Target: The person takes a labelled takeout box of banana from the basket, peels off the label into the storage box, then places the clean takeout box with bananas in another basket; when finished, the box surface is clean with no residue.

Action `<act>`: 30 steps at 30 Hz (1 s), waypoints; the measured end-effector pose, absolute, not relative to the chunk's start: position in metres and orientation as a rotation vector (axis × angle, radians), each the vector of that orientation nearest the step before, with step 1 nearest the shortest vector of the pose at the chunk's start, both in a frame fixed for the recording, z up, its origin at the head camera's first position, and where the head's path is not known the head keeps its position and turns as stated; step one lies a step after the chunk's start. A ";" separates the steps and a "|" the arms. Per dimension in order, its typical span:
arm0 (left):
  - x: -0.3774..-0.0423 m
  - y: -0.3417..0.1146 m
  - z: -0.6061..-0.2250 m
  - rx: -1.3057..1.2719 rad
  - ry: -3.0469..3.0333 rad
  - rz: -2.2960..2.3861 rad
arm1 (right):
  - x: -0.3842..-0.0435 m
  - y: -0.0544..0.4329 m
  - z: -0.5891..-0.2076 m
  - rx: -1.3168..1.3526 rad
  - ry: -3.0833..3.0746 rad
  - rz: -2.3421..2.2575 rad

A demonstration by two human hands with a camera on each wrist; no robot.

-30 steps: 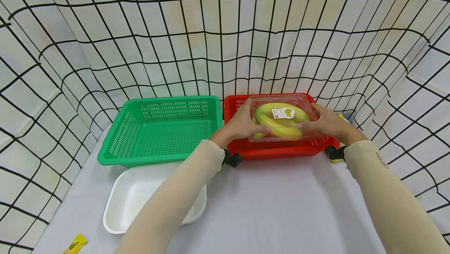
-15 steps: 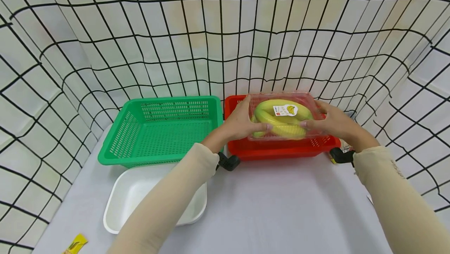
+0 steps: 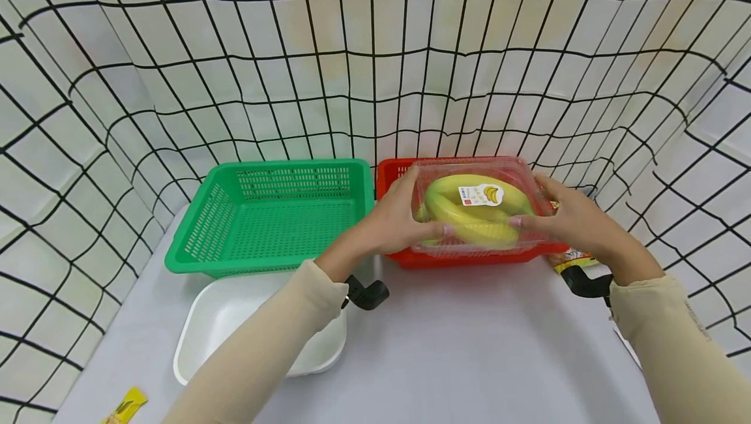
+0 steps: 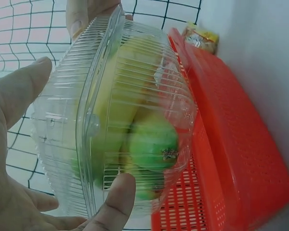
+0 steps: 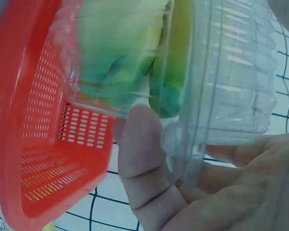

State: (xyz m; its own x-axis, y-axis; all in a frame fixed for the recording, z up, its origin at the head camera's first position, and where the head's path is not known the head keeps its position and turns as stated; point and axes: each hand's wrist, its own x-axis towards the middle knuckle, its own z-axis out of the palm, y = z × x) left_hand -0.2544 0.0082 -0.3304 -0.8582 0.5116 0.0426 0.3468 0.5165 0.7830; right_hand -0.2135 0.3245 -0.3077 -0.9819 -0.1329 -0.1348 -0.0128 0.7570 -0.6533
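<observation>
A clear plastic clamshell box [image 3: 469, 241] of bananas [image 3: 478, 228] hangs over the red basket [image 3: 463, 259], its banana-print label [image 3: 481, 195] facing up. My left hand [image 3: 396, 218] grips its left end, thumb on the near side. At the right end my right hand [image 3: 572, 215] holds it the same way. In the left wrist view a round green fruit-like shape [image 4: 153, 144] shows through the plastic beside the yellow. The right wrist view shows greenish banana ends [image 5: 130, 72] inside and my thumb [image 5: 140, 144] pressed on the wall.
A green slotted basket [image 3: 281, 231] stands left of the red one, with a white tub [image 3: 196, 326] in front. A yellow packet [image 3: 125, 406] lies at the front left. Colourful packets [image 3: 572, 259] lie right of the red basket. Black netting [image 3: 375, 55] rises behind.
The banana box has lifted a little, then come nearer to me and looks larger. Both hands have moved with it, keeping their hold, and my forearms have spread slightly apart.
</observation>
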 end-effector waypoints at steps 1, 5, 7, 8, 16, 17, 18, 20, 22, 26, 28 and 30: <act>-0.252 0.007 -0.330 0.739 2.559 1.258 | -0.211 0.324 -0.307 -0.117 2.786 -1.025; -0.242 0.001 -0.328 0.762 2.541 1.272 | -0.200 0.321 -0.306 -0.117 2.821 -0.975; -0.236 -0.001 -0.327 0.776 2.530 1.281 | -0.194 0.320 -0.306 -0.120 2.832 -0.963; -0.234 -0.001 -0.327 0.780 2.525 1.286 | -0.191 0.320 -0.307 -0.124 2.838 -0.961; -0.214 -0.007 -0.329 0.769 2.504 1.310 | -0.170 0.316 -0.309 -0.155 2.864 -0.970; -0.211 -0.007 -0.330 0.772 2.508 1.307 | -0.167 0.315 -0.310 -0.149 2.871 -0.956; -0.208 -0.008 -0.330 0.774 2.509 1.309 | -0.165 0.315 -0.310 -0.144 2.870 -0.960; -0.203 -0.010 -0.331 0.782 2.504 1.315 | -0.160 0.314 -0.312 -0.131 2.878 -0.939; -0.197 -0.011 -0.333 0.795 2.504 1.319 | -0.154 0.312 -0.313 -0.124 2.893 -0.919; -0.185 -0.015 -0.337 0.797 2.510 1.311 | -0.142 0.308 -0.317 -0.106 2.895 -0.923; -0.179 -0.017 -0.339 0.790 2.517 1.308 | -0.137 0.305 -0.319 -0.095 2.890 -0.934; -0.173 -0.020 -0.342 0.788 2.522 1.309 | -0.132 0.302 -0.320 -0.079 2.876 -0.954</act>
State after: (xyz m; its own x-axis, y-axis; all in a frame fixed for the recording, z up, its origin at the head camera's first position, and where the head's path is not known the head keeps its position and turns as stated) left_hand -0.1729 -0.0195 -0.3422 -0.8401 0.5378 0.0712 0.3677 0.4681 0.8035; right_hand -0.1316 0.3025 -0.3205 -0.9926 -0.0838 -0.0882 -0.0145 0.8011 -0.5983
